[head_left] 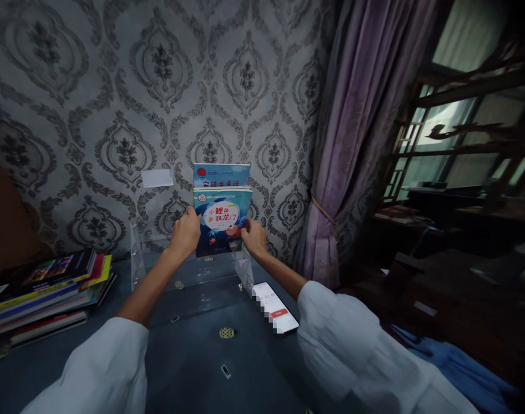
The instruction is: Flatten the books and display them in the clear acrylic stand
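My left hand [186, 232] grips the left edge of a thin blue picture book [217, 244], fingers closed around it. On the opposite edge, my right hand [254, 237] is closed on the same book. Its cover shows a white patch with red characters and a red fish. Behind it stands a second blue book [223, 171], only its upper part showing. Both books are upright at a clear acrylic stand [135, 259], whose see-through panels rise on either side. Whether the held book touches the stand's bottom I cannot tell.
A stack of books and magazines [50, 290] lies at the left of the dark tabletop [188, 374]. To the right of the stand lies a phone [276, 307] with its screen lit. A white label [157, 178] shows behind the stand. A purple curtain [352, 144] hangs at the right.
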Demonstrator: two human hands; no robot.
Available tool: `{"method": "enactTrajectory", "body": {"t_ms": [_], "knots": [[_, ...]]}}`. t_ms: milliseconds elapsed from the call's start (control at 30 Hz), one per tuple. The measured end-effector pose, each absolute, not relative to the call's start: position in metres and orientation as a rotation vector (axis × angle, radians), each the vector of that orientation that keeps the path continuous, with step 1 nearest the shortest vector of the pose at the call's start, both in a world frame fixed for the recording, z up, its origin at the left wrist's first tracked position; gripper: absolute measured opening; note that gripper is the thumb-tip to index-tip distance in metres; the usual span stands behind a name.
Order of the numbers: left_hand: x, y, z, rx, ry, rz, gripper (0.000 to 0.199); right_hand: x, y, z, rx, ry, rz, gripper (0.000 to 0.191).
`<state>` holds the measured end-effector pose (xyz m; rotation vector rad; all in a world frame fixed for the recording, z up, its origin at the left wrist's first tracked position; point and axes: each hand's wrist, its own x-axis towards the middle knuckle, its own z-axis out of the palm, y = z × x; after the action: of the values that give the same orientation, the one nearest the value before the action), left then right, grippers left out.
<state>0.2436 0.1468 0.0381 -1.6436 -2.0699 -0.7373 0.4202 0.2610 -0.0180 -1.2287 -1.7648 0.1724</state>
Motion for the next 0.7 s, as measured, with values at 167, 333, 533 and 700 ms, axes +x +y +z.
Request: {"method": "enactTrajectory", "body": {"t_ms": [167,333,533,700], "knots": [[0.2407,0.1432,0.0369,-1.679,-2.057,-0.756,0.028,0.425,0.2667,-0.0213,-1.149,-1.79,0.209,0.042],[0.242,0.1434,0.0323,-1.683,-2.07,-0.763,0.028,0.4274,0.2676,-0.0249,-1.111,-1.804,0.233,0.042],[0.2457,0.1461,0.0297,-1.673,-2.099,-0.759,0.031,0.4267,0.2672,-0.0265,-1.129,-1.798,0.256,0.044],[0.2472,0.145,0.0316,-1.682,-2.107,-0.74,0.031,0.4256,0.2667,-0.0267,-1.153,-1.789,0.258,0.045]]}}
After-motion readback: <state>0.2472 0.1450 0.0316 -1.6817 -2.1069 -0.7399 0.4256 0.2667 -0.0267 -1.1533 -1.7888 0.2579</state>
